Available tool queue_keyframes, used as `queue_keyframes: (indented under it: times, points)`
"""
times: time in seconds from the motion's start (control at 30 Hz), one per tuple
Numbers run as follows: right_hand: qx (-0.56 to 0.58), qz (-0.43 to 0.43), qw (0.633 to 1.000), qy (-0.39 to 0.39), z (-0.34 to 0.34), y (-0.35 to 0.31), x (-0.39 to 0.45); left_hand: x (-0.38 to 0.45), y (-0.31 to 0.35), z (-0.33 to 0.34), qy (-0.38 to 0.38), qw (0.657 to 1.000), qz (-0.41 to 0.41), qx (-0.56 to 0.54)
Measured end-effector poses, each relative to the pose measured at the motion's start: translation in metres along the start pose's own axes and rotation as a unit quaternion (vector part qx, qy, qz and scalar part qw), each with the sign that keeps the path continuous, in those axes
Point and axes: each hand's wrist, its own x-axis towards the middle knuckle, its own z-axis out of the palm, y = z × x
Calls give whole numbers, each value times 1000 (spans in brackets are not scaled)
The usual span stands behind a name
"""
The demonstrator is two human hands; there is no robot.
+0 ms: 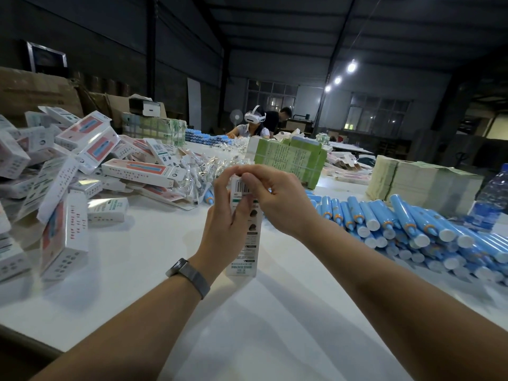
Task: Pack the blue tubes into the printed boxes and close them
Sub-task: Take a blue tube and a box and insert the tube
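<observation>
A printed white box (245, 251) stands upright on the white table (154, 243) in front of me, barcode side toward the camera. My left hand (224, 224) grips its left side, fingers curled up to its top end. My right hand (272, 199) pinches the top end of the box from the right. No tube shows at the box; its inside is hidden. A heap of blue tubes (412, 229) with white caps lies on the table to the right.
A pile of printed boxes (68, 171) covers the left of the table, with clear packets (198, 171) behind them. Green paper stacks (291, 158) and pale stacks (420, 182) stand further back, a water bottle (494, 193) at far right. Two people work at the far end.
</observation>
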Motion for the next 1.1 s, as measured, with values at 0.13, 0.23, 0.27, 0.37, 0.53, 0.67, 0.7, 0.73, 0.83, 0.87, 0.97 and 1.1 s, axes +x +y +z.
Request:
queue_keyframes:
  times: [0.13,0.23,0.27,0.37,0.53,0.67,0.7,0.73,0.83,0.87,0.97,1.1]
  points:
    - [-71,-33,997,-17,3,-1,-3,-1,-2,-1,2,1000,-8,-7]
    - [-54,-12,998,-24,5,1,-5,-2,0,0,-3,1000,-17,-19]
    - [-39,-6,999,-23,5,1,-5,-2,0,1,-2,1000,-17,-22]
    - [-9,3,1000,-3,7,1,-8,-2,-1,1,-1,999,-18,-26]
    - [19,18,999,32,12,4,-10,0,2,0,-12,999,-17,-43]
    - [1,23,999,27,14,5,-9,0,1,-1,-9,997,-24,-67]
    - [-14,31,999,20,15,6,-9,-1,0,-1,-9,997,-32,-76]
    - [-29,42,999,11,16,8,-9,-2,0,-2,-7,996,-42,-79]
    - [-59,58,997,9,20,10,-8,-1,-2,-6,9,998,-56,-39]
    - [-74,55,995,23,22,10,-10,-1,-2,-7,14,998,-57,-19]
    - [-70,62,994,56,30,11,-20,-1,-3,-7,25,998,-57,0]
    - [-13,93,995,26,28,11,-34,-2,-1,-7,-2,997,-58,-53]
